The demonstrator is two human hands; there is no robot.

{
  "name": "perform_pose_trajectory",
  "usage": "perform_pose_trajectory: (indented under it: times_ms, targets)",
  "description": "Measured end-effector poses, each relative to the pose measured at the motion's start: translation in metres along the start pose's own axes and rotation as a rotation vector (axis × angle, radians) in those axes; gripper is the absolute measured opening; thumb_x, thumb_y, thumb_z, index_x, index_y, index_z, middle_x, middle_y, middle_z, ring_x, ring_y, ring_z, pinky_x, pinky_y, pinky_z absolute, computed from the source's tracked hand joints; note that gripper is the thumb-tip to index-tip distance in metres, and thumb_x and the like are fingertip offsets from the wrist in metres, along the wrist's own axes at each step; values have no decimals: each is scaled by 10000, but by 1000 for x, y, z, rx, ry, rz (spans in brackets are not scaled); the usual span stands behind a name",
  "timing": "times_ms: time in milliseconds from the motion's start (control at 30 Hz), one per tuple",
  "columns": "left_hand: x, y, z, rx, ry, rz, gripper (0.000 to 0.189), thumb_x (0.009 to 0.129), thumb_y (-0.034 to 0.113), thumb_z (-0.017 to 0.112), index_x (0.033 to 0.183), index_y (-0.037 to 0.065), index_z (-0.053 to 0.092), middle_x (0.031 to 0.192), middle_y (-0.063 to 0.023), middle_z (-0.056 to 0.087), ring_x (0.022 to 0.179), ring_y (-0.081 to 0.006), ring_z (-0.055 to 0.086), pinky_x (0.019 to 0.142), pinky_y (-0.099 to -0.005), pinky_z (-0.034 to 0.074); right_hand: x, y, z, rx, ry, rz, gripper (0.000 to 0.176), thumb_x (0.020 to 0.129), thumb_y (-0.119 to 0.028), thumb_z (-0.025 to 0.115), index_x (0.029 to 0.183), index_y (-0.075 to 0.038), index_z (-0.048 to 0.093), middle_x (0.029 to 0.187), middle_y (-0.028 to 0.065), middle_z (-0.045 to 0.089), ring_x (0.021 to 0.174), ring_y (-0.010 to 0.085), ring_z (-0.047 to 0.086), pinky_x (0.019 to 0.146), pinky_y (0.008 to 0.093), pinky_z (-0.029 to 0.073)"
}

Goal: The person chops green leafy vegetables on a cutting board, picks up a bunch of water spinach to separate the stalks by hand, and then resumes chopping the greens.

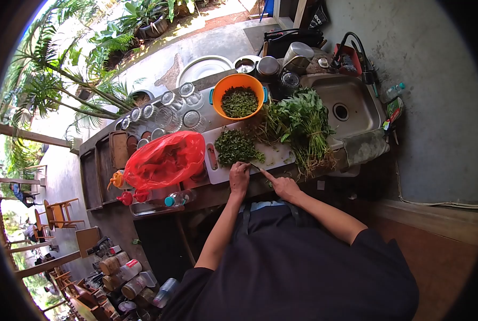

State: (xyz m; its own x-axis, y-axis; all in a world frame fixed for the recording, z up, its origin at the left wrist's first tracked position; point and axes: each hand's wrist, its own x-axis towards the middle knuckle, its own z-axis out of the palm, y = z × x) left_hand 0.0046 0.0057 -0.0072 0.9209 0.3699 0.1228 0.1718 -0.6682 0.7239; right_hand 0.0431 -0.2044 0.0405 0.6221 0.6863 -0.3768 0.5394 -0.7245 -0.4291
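Observation:
On a white cutting board (274, 155) lies a heap of chopped green leaves (233, 148). At the near edge of this heap is my left hand (239, 176), its fingers drawn together; what they pinch is too small to make out. My right hand (285, 187) is closed with the index finger stretched forward along a small dark knife (256, 168), whose tip points toward my left hand. A large bunch of leafy greens with roots (306, 125) covers the board's right end. Behind the board, an orange colander (229, 81) holds more chopped leaves.
Left of the board sits a red plastic bag (167, 160), with a clear bottle (179, 199) in front. Upturned glass jars (193, 120) stand behind it. A steel sink (365, 101) with a black faucet (359, 51) is at right. Metal pots (298, 56) stand at the back.

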Motion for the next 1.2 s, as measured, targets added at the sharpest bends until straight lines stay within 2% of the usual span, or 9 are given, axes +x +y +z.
perform_pose_trajectory:
  times_ms: [133, 200, 333, 633, 733, 800, 1033, 1200]
  targets:
    - [-2, 3, -2, 23, 12, -8, 115, 834, 74, 711, 933, 33, 755, 929, -110, 666, 946, -299, 630, 835, -404, 508, -6, 1, -1, -20, -45, 32, 810, 939, -125, 480, 1578, -412, 74, 804, 243, 664, 736, 433, 673, 693, 548, 555]
    - [-2, 5, -4, 63, 9, 26, 111, 846, 83, 706, 935, 36, 753, 932, -104, 658, 944, -297, 619, 832, -405, 503, -4, -1, 1, -24, 24, 0, 817, 927, -113, 484, 1579, -411, 91, 812, 234, 668, 732, 431, 674, 696, 542, 558]
    - [-2, 10, -7, 142, -7, 69, 109, 876, 103, 690, 939, 34, 747, 939, -94, 637, 938, -296, 591, 825, -409, 491, 2, -4, 1, -12, 32, 10, 838, 899, -88, 475, 1575, -422, 110, 833, 229, 682, 760, 436, 680, 724, 550, 559]
    - [-5, 8, -5, 116, 11, 67, 117, 858, 81, 687, 941, 23, 744, 954, -109, 648, 948, -305, 613, 836, -409, 501, -7, 3, -5, -22, 57, 53, 813, 902, -94, 478, 1576, -406, 147, 837, 230, 669, 766, 436, 674, 727, 550, 555]
    - [-3, 6, -2, 81, -3, 49, 117, 847, 69, 686, 937, 24, 745, 955, -113, 654, 961, -308, 625, 840, -406, 507, -9, 1, -9, 16, 105, 43, 780, 932, -121, 495, 1580, -390, 153, 804, 208, 650, 735, 429, 657, 695, 542, 547]
    - [-2, 6, -1, 76, -6, 43, 114, 848, 69, 685, 934, 25, 745, 953, -113, 655, 960, -308, 628, 839, -405, 509, -11, -4, -14, 38, 58, 54, 788, 912, -103, 484, 1576, -392, 171, 847, 230, 669, 778, 438, 671, 739, 547, 552]
    - [0, 9, -2, 97, -13, 39, 107, 842, 53, 685, 926, 28, 746, 952, -112, 656, 957, -306, 629, 842, -400, 510, -15, -18, -24, -20, 63, 34, 766, 916, -108, 487, 1573, -384, 204, 841, 224, 673, 770, 427, 674, 755, 550, 548]
    - [0, 8, -2, 98, -12, 56, 119, 826, 40, 687, 929, 31, 747, 958, -108, 661, 958, -303, 627, 847, -399, 512, -9, -25, -37, -24, -27, 64, 743, 909, -91, 464, 1568, -353, 243, 864, 238, 690, 821, 436, 686, 768, 547, 550]
